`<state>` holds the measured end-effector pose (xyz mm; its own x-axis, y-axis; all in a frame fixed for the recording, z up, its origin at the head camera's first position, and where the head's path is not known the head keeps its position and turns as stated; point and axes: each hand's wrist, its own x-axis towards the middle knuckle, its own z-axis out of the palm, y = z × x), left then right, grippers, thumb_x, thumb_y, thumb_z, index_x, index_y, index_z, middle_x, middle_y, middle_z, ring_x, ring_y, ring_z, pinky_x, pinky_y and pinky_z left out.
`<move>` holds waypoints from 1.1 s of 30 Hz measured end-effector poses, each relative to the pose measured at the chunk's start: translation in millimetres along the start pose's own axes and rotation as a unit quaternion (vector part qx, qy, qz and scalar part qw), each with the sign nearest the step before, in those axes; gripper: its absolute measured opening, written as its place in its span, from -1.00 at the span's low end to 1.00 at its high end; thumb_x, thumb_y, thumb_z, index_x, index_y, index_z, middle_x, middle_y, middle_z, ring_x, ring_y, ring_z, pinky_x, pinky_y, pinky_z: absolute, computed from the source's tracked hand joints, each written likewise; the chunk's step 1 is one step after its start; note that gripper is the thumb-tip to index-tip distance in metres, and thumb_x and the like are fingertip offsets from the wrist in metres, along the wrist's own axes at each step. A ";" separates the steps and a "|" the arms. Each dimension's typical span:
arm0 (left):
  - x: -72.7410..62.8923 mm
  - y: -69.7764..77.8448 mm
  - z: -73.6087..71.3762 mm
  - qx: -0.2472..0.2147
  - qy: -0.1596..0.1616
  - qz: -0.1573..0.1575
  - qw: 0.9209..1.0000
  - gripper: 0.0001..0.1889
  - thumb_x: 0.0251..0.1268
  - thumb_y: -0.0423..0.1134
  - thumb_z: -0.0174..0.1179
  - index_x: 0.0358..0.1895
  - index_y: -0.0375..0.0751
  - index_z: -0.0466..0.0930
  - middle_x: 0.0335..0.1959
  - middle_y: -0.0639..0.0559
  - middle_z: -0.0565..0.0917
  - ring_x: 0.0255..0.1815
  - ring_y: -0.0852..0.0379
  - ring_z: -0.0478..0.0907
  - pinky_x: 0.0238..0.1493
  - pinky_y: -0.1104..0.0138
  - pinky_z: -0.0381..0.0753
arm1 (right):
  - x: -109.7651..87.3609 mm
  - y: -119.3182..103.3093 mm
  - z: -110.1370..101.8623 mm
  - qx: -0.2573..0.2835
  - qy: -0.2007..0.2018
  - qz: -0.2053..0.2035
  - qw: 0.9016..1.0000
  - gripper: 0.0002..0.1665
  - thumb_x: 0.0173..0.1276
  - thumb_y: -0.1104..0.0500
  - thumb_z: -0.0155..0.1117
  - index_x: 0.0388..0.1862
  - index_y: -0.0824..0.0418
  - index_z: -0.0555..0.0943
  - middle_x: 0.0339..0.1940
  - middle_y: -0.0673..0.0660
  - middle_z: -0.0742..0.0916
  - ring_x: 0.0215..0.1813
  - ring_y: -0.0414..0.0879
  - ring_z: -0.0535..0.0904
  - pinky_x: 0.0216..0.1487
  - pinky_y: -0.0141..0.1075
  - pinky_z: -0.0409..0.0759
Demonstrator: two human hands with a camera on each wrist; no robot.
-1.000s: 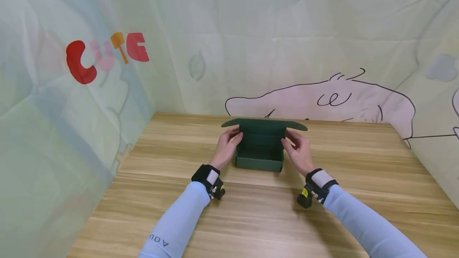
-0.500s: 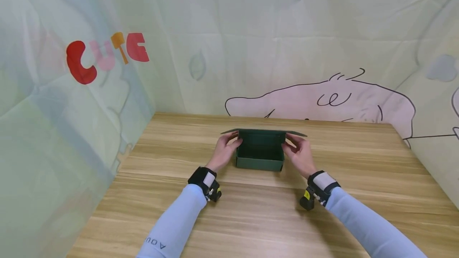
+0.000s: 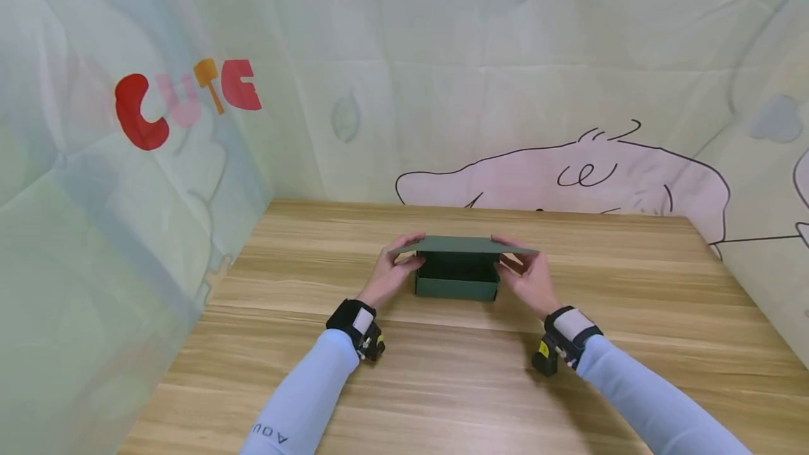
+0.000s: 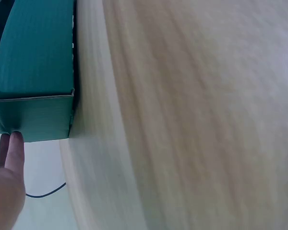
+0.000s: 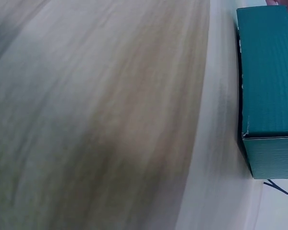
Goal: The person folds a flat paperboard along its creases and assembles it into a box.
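Back of the counter [image 3: 442, 385], box [image 3: 456, 289] is sitting btwn L hand [image 3: 385, 277] & R hand [image 3: 536, 285], abt equally near, long axis running side-to-side; both are half-curling, pinching opp. ends of the lid [image 3: 459, 244].

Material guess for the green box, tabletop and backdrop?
Green box: likely corrugated cardboard, matte; fine parallel ridges show in the right wrist view.
Tabletop: wood or wood-look laminate, slight sheen; the grain alone doesn't settle which.
Backdrop: probably printed fabric, dull; creases and soft folds show.
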<state>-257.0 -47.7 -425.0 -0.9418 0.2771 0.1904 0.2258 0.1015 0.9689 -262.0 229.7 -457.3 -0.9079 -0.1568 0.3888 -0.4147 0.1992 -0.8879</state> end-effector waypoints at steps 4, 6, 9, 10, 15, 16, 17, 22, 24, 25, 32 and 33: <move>0.7 -2.7 0.0 -0.017 -0.008 0.007 1.000 -0.51 0.27 -0.53 0.12 0.29 -0.41 0.38 0.34 -0.28 0.40 0.37 -0.17 0.29 0.38 0.02 0.33 | -2.2 3.1 -0.7 -0.005 0.000 -0.006 1.000 -0.40 0.22 0.56 0.19 0.27 0.33 0.49 0.32 0.30 0.52 0.29 -0.30 0.45 0.28 -0.12 0.44; 0.9 -3.5 -0.3 -0.021 -0.010 0.009 1.000 -0.51 0.27 -0.54 0.12 0.29 -0.40 0.39 0.34 -0.28 0.40 0.36 -0.17 0.29 0.38 0.02 0.33 | -3.0 3.8 -0.7 -0.008 -0.001 -0.009 1.000 -0.40 0.23 0.56 0.19 0.27 0.31 0.49 0.32 0.30 0.53 0.26 -0.34 0.46 0.27 -0.17 0.45; 0.6 -4.7 -0.7 -0.020 -0.011 0.011 1.000 -0.51 0.26 -0.54 0.13 0.29 -0.40 0.39 0.35 -0.26 0.39 0.37 -0.18 0.29 0.37 0.00 0.34 | -4.0 4.2 -0.8 -0.015 -0.003 -0.008 1.000 -0.40 0.23 0.55 0.19 0.27 0.29 0.50 0.32 0.27 0.53 0.25 -0.37 0.45 0.26 -0.26 0.47; 0.5 -5.2 -0.8 -0.018 -0.011 0.011 1.000 -0.51 0.25 -0.54 0.13 0.29 -0.40 0.40 0.35 -0.26 0.39 0.37 -0.18 0.29 0.36 -0.01 0.34 | -4.3 4.0 -0.9 -0.018 -0.005 -0.008 1.000 -0.41 0.23 0.55 0.19 0.26 0.28 0.50 0.32 0.27 0.53 0.24 -0.38 0.45 0.25 -0.27 0.47; -0.5 -6.6 -1.6 -0.003 -0.017 0.013 1.000 -0.50 0.24 -0.54 0.15 0.28 -0.41 0.40 0.35 -0.27 0.39 0.39 -0.20 0.29 0.33 -0.05 0.37 | -5.9 2.9 -1.4 -0.033 -0.011 -0.008 0.999 -0.41 0.23 0.54 0.20 0.25 0.26 0.51 0.33 0.25 0.53 0.21 -0.40 0.46 0.23 -0.31 0.48; -0.7 -6.2 -2.0 -0.001 -0.020 0.015 1.000 -0.50 0.23 -0.54 0.15 0.28 -0.42 0.39 0.35 -0.28 0.39 0.39 -0.20 0.29 0.33 -0.05 0.37 | -6.2 2.8 -1.5 -0.034 -0.011 -0.009 0.999 -0.41 0.23 0.54 0.21 0.25 0.26 0.51 0.33 0.25 0.53 0.21 -0.38 0.47 0.22 -0.33 0.48; -0.9 -6.0 -2.4 0.002 -0.023 0.018 1.000 -0.49 0.23 -0.54 0.15 0.28 -0.44 0.38 0.35 -0.30 0.39 0.40 -0.21 0.28 0.33 -0.06 0.36 | -6.4 2.9 -1.6 -0.032 -0.012 -0.012 0.999 -0.41 0.22 0.55 0.21 0.24 0.26 0.52 0.32 0.25 0.53 0.23 -0.32 0.48 0.21 -0.36 0.49; 0.1 -10.7 -3.6 0.018 -0.035 0.045 0.998 -0.47 0.18 -0.58 0.17 0.27 -0.52 0.35 0.36 -0.38 0.35 0.40 -0.30 0.26 0.38 -0.11 0.27 | -7.3 3.7 -2.3 -0.030 -0.017 -0.026 0.999 -0.40 0.13 0.64 0.18 0.19 0.34 0.53 0.31 0.32 0.53 0.33 0.17 0.44 0.13 -0.51 0.48; 2.5 -18.7 -3.1 0.020 -0.030 0.056 0.998 -0.46 0.16 -0.60 0.18 0.26 -0.53 0.36 0.36 -0.39 0.35 0.40 -0.32 0.25 0.39 -0.14 0.22 | -7.2 4.1 -2.8 -0.033 -0.020 -0.030 0.999 -0.38 0.08 0.68 0.15 0.16 0.37 0.53 0.30 0.35 0.52 0.35 0.31 0.38 0.12 -0.53 0.46; 3.7 -22.8 -2.6 0.021 -0.026 0.061 0.998 -0.46 0.15 -0.60 0.19 0.26 -0.53 0.37 0.36 -0.39 0.36 0.40 -0.32 0.26 0.39 -0.15 0.21 | -7.1 4.2 -3.2 -0.034 -0.021 -0.031 0.999 -0.37 0.06 0.70 0.14 0.15 0.37 0.53 0.30 0.36 0.52 0.36 0.34 0.36 0.11 -0.53 0.45; 7.2 -39.0 -4.6 0.025 -0.013 0.028 0.999 -0.43 0.16 -0.55 0.23 0.30 -0.27 0.42 0.37 -0.16 0.41 0.41 -0.15 0.30 0.33 -0.01 0.39 | -8.1 5.0 -9.1 -0.033 -0.040 -0.028 0.998 -0.39 0.19 0.60 0.13 0.26 0.36 0.47 0.33 0.35 0.49 0.31 -0.04 0.47 0.14 -0.48 0.49; 7.0 -39.3 -5.9 0.018 -0.016 0.022 0.999 -0.40 0.15 -0.55 0.23 0.32 -0.24 0.41 0.37 -0.15 0.40 0.42 -0.16 0.28 0.32 0.00 0.40 | -8.6 5.2 -10.6 -0.033 -0.045 -0.025 0.998 -0.38 0.22 0.58 0.11 0.29 0.37 0.44 0.34 0.36 0.48 0.28 -0.15 0.48 0.16 -0.46 0.48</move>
<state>-274.0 -55.3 -460.8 -0.9225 0.3118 0.2274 0.2764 0.1228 0.9532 -257.0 242.4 -462.6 -0.8776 -0.2536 0.4068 -0.4660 0.2520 -0.8481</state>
